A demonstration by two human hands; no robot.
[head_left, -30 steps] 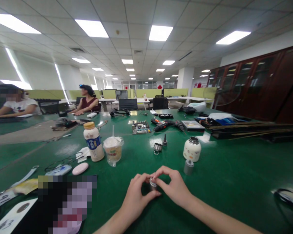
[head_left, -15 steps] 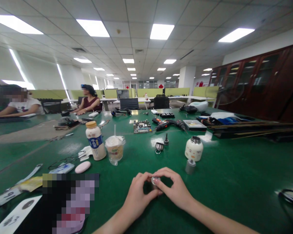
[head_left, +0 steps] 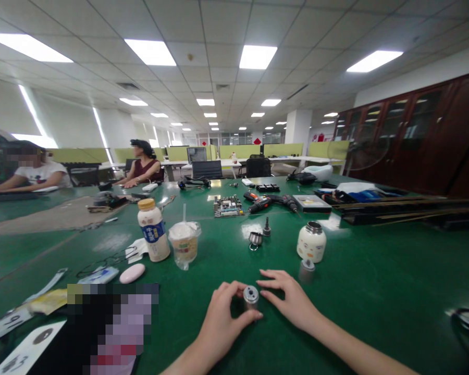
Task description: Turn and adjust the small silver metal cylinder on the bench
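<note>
On my feed, the blue label (head_left: 153, 232) of the bottle (head_left: 159, 253) bears white Chinese characters, 牛 foremost. A pale strip (head_left: 3, 329) reads 91, or perhaps 16 upside down. The print on the cup (head_left: 184, 242) is too small for me.

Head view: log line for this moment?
left hand: holds metal cylinder | right hand: open, beside it | cylinder: top face visible | second cylinder: near cream bottle

Green table (head_left: 359, 281) — bottle (head_left: 155, 237), cup (head_left: 184, 246), circuit board (head_left: 228, 206).
</note>
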